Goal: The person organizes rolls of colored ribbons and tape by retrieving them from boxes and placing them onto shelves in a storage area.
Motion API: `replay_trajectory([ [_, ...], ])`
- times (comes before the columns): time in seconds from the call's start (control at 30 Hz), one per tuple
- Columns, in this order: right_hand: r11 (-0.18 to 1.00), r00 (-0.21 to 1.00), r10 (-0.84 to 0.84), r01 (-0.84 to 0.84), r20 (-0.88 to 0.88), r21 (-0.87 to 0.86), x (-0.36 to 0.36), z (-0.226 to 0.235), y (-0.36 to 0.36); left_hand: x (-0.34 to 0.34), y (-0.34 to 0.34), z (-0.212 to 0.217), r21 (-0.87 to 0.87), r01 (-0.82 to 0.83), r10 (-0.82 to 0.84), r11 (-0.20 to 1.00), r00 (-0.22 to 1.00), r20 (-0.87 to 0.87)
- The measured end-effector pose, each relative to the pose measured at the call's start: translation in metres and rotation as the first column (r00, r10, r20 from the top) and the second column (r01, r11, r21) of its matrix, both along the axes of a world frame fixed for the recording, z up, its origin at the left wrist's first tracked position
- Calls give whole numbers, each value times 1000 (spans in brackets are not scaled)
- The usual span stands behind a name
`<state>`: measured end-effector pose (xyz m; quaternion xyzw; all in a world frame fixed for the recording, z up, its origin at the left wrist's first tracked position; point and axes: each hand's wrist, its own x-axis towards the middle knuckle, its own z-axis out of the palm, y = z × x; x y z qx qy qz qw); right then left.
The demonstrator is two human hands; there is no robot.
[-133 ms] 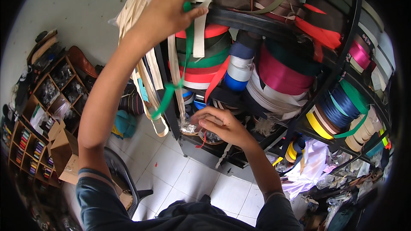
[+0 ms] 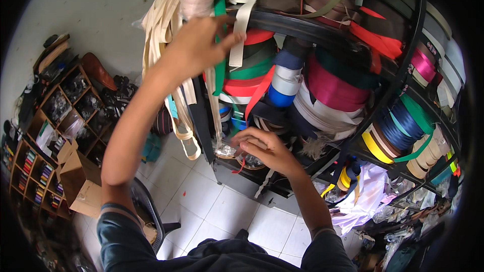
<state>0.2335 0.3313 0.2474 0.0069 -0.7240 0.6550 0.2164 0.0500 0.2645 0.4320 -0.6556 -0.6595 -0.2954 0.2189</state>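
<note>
A green strap point(image 2: 220, 73) hangs at the shelf's left end; its lower part swings as a blur. My left hand point(image 2: 194, 48) is smeared by motion in front of this strap, thumb and forefinger spread apart, and I see no firm grip. Beside it dangles a cream strap end point(image 2: 241, 32). Lower down, my right hand point(image 2: 267, 148) has loosely bent fingers with nothing visible in them. It is close to the blurred green end and a red strap point(image 2: 259, 90), above small plastic-wrapped items point(image 2: 252, 160).
Rolls of webbing fill the black metal shelf point(image 2: 302, 25), among them a maroon roll point(image 2: 338, 88). Cream straps point(image 2: 160, 25) hang at its left. On the left stand a pigeonhole rack point(image 2: 55, 106), a cardboard box point(image 2: 78, 171) and a dark chair point(image 2: 151, 206) on white tiles.
My left hand has come down a little from the top of the green strap. The strap's looped lower part has swung right, towards my right hand, which has barely moved.
</note>
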Motion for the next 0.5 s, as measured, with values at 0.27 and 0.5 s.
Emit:
replay_trajectory([
  [0.27, 983, 981, -5, 41, 195, -181, -25, -55, -54, 12, -170, -178, -75, 258, -167, 963, 793, 586],
  [0.5, 936, 877, 299, -193, 376, -295, -61, -161, -219, 100, -417, -361, -238, -315, 288, 919, 124, 949],
])
